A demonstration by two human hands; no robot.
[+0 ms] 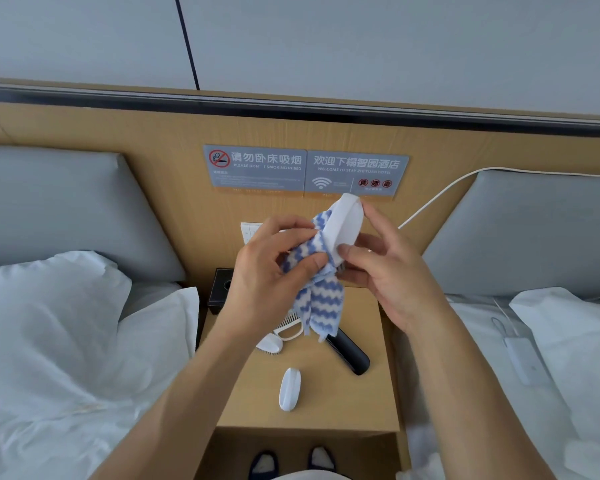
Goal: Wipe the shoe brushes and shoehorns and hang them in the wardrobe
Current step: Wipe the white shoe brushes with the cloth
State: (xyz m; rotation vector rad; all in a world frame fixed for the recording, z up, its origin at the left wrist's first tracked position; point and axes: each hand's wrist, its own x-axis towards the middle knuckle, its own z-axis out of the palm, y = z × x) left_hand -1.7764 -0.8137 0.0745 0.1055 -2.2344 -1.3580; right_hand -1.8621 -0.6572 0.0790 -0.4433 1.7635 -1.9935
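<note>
You are holding a white shoe brush (345, 223) up in front of the headboard, above the far edge of the surface (371, 393). Your right hand (385, 271) is curling round its lower end, thumb pressing on the white back, fingers wrapping behind. Your left hand (267, 268) is pinching a blue-and-white zigzag cloth (321, 299) between thumb and fingers, pressing it against the brush's left side while the loose end is hanging down toward the surface.

Below, a second white brush (289, 389) is lying near the middle of the surface, toward its near edge. A smaller white brush (269, 346) and a white comb-like piece (288, 327) (partly hidden by the cloth) are sitting near the left edge, and a black brush (349, 355) is lying slantwise just right of them. A black box (219, 289) is standing at the far left corner.
</note>
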